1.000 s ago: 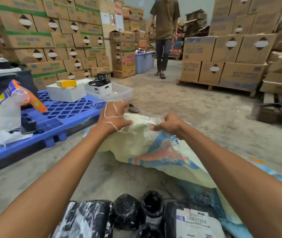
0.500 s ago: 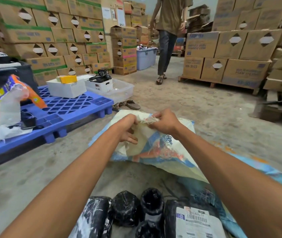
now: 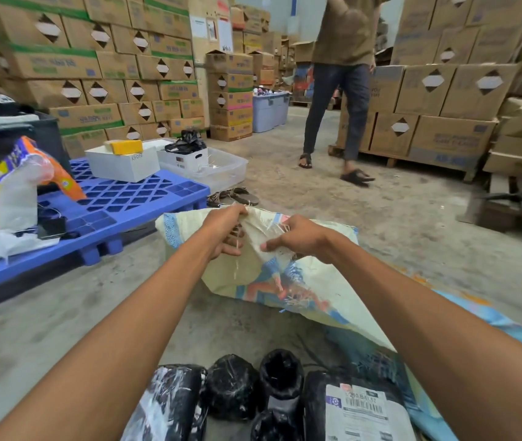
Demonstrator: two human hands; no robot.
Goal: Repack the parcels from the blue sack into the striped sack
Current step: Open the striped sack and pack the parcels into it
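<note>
Striped sack point(image 3: 285, 281) on floor, its frayed mouth edge gripped by left hand point(image 3: 226, 232) and right hand point(image 3: 298, 238), fingers clamped on fabric; black parcels point(image 3: 231, 386) nearby, blue sack point(image 3: 361, 358) beneath.

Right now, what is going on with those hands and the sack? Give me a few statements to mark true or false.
1. The left hand and the right hand both grip the frayed mouth of the cream woven sack. True.
2. The black-wrapped parcels are inside that sack. False: they lie outside it, on the floor close to the person.
3. A blue plastic pallet stands left of the sack. True.
4. The right hand holds the labelled parcel. False: it lies beside the other parcels, and neither hand touches it.
5. Another person in sandals is mid-stride in the background. True.
</note>
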